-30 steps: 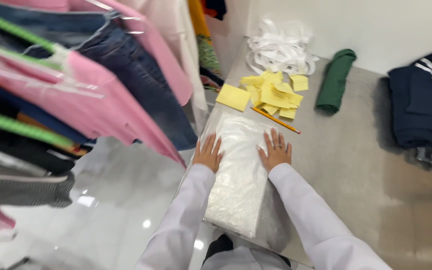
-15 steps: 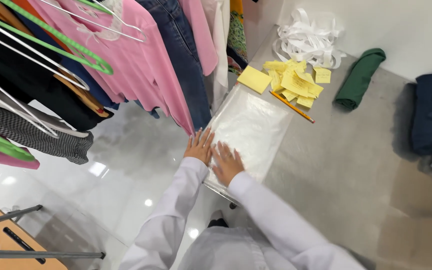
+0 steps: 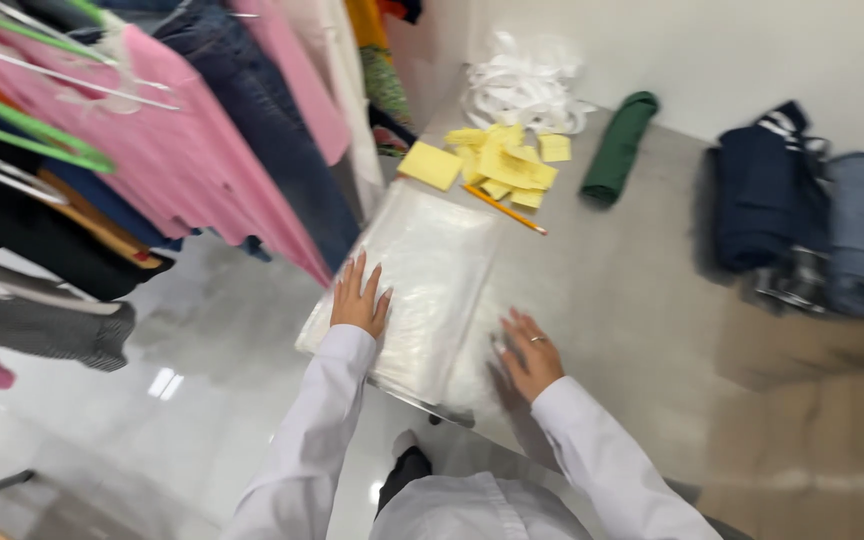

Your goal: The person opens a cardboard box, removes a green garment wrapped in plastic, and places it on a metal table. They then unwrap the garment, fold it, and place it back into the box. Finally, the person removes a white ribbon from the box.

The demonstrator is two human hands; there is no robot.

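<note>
Plastic, clear and crinkly, is making up the flat rectangular bag point(image 3: 422, 290) that is lying on the near left part of the grey table point(image 3: 632, 290), its long side running away from the person and its near left corner reaching the table edge. Something pale and folded seems to be sitting inside it, though the glossy film is blurring the detail. The left hand point(image 3: 359, 298) is pressing flat on the bag's left edge, fingers straight and slightly spread, gripping nothing. The right hand point(image 3: 527, 352), a ring on one finger, is lying palm down at the bag's near right edge, fingers splayed open, partly on the film and partly on the bare table. Both arms are wearing smooth white sleeves point(image 3: 312, 430). Beyond the bag, a scatter of square yellow paper notes point(image 3: 502, 165) is lying near an orange pencil point(image 3: 505, 209), with a loose heap of white straps point(image 3: 527, 90) behind them. A rolled dark green cloth point(image 3: 617, 148) is resting just right of the notes, and folded navy and blue garments point(image 3: 802, 220) are piled well apart on the far right. Pink, denim and dark clothes point(image 3: 192, 150) are hanging on hangers to the left, above a shiny pale floor point(image 3: 152, 420).
</note>
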